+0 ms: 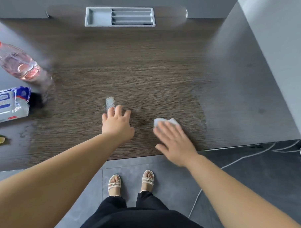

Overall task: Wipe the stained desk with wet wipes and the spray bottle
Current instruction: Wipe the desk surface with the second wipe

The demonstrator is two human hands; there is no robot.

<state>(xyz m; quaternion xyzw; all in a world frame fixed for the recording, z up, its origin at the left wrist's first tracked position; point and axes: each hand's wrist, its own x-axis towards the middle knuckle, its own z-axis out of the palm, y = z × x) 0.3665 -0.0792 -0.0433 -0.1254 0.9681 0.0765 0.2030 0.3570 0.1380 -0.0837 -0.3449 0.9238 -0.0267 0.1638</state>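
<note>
Flat right hand (174, 142) presses wet wipe (165, 121) on desk (148, 70); left hand (117, 123) spread, empty. Wipe likely soft, limp: pin under palm.

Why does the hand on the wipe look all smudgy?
Head view: the right hand pressing the white wet wipe is motion-blurred; the left hand looks sharper; the wide lens bends the edges of the dark wood-grain desk; pale glare washes its right side.
</note>
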